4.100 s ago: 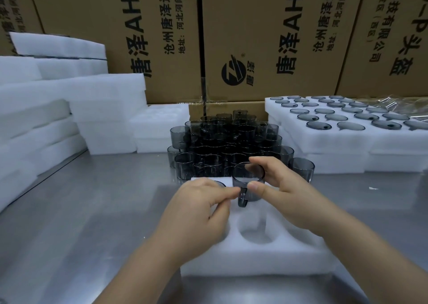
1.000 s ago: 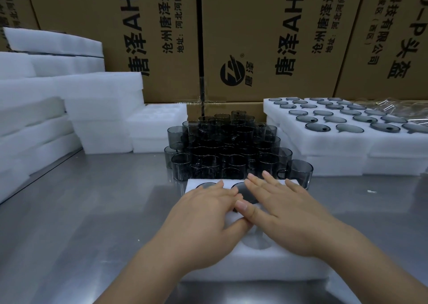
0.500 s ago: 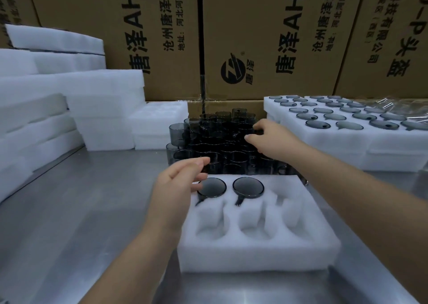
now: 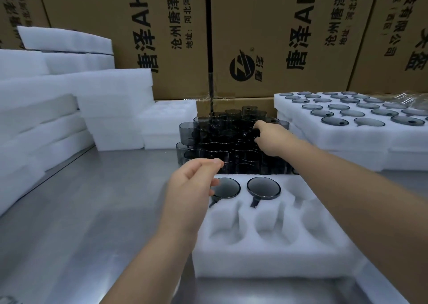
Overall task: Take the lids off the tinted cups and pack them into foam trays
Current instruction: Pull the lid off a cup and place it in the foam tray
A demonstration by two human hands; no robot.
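A white foam tray [image 4: 266,257] lies on the steel table in front of me. Two tinted cups [image 4: 228,187] [image 4: 264,187] sit upside down in its far-left pockets, handles toward me; the other pockets are hollow. Behind the tray stands a dense pile of dark tinted cups [image 4: 220,146]. My right hand [image 4: 273,136] reaches into the pile's upper right, its fingers curled round one cup there. My left hand [image 4: 192,183] hovers over the tray's far-left corner, fingers loosely curled and holding nothing, partly hiding the left cup.
Stacked foam trays filled with cups [image 4: 347,136] stand at the right. Stacks of foam sheets [image 4: 58,109] line the left, with a smaller foam tray [image 4: 166,123] behind the pile. Large printed cartons [image 4: 278,37] wall off the back. Bare steel table [image 4: 92,211] stretches to the left.
Both hands lifted off the cup they had pressed into the tray. My right hand went forward into the cup pile and closed its fingers on a cup; my left hand rose slightly.
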